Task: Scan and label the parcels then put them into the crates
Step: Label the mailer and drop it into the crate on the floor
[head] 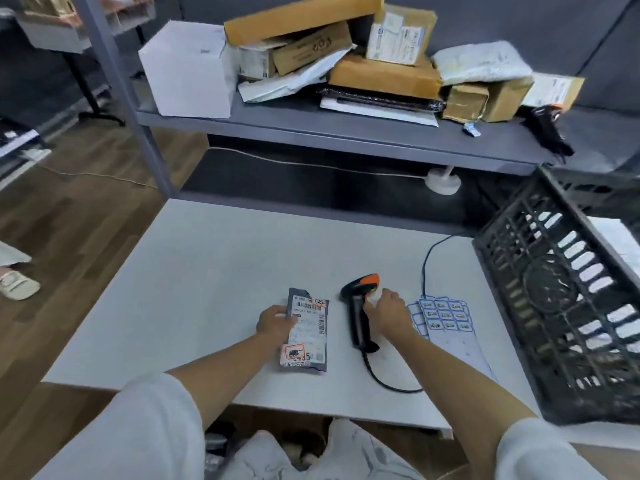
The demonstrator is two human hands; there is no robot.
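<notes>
Two bare hands work on the smooth white table [214, 271]. Left hand [275, 323] grasps the flat grey plastic mailer parcel [306, 336], lying flat at the near centre with its printed label up. Right hand [389, 311], fingers curled, touches the black corded scanner with orange head [360, 313]. Just right lies a blue-bordered sticker sheet [445, 317]. Right again stands a black lattice plastic crate [561, 299]. Beyond, cardboard boxes [384, 77] crowd a grey shelf [346, 129].

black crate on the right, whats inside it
Through the black crate lattice, white patches show, possibly parcels; the wall hides what they are.
</notes>
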